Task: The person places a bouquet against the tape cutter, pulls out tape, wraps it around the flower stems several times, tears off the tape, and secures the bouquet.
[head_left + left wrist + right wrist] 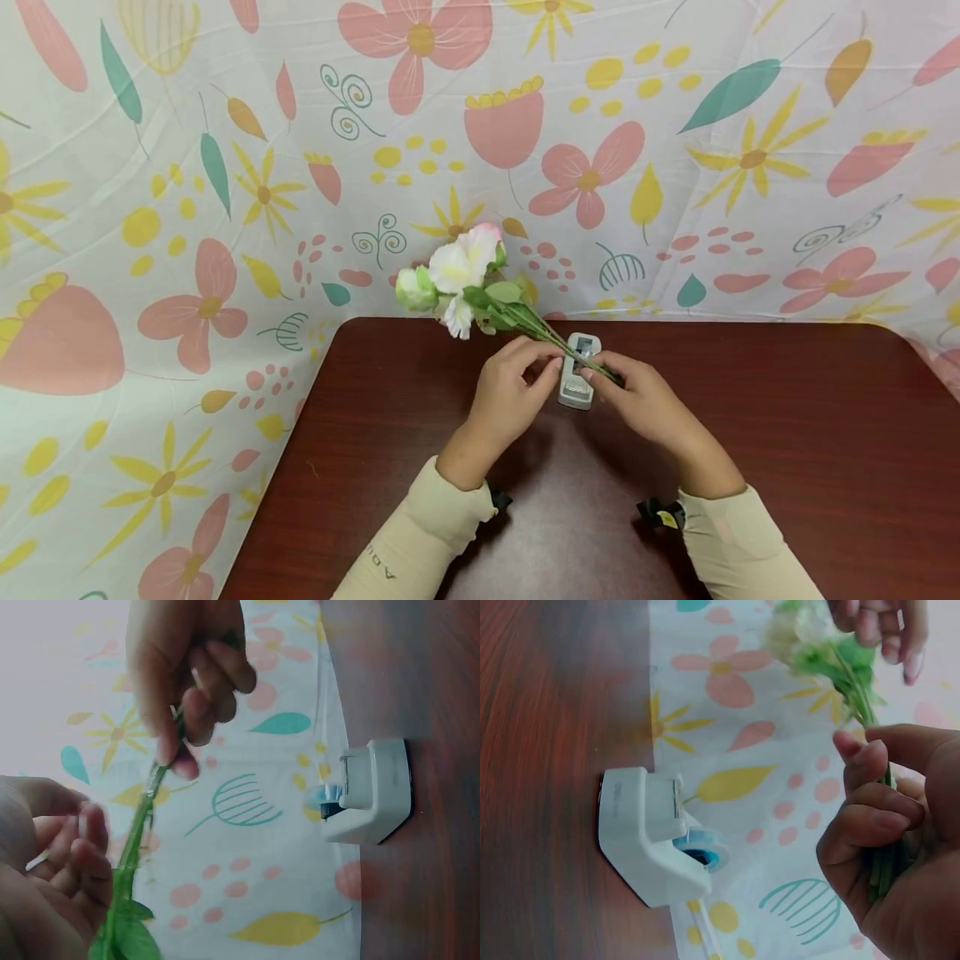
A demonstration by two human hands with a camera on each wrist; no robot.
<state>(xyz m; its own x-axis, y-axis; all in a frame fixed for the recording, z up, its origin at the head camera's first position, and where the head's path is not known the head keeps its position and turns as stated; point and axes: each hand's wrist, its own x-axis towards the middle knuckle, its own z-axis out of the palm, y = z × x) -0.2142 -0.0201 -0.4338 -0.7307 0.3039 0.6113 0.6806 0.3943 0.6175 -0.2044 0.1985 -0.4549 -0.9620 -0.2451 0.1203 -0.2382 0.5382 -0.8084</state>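
Note:
A bunch of artificial flowers (pixel 461 265) with white and pink blooms slants over the table, blooms to the upper left. My right hand (pixel 647 402) grips the lower ends of its green stems (pixel 135 840), fingers curled round them in the right wrist view. My left hand (pixel 508 390) is beside the stems, fingers loosely bent and apart from them in the right wrist view. A glossy patch shows on the stems near the right fingertips. Under the hands stands a white tape dispenser (pixel 641 840) with a clear tape roll (pixel 712 853) on a blue core.
The dark red-brown table (pixel 787 417) reaches back to a flower-printed cloth (pixel 637 75), which hangs behind it and along the left. Beige sleeves (pixel 420 533) cover both forearms, and black straps (pixel 660 514) show at the wrists.

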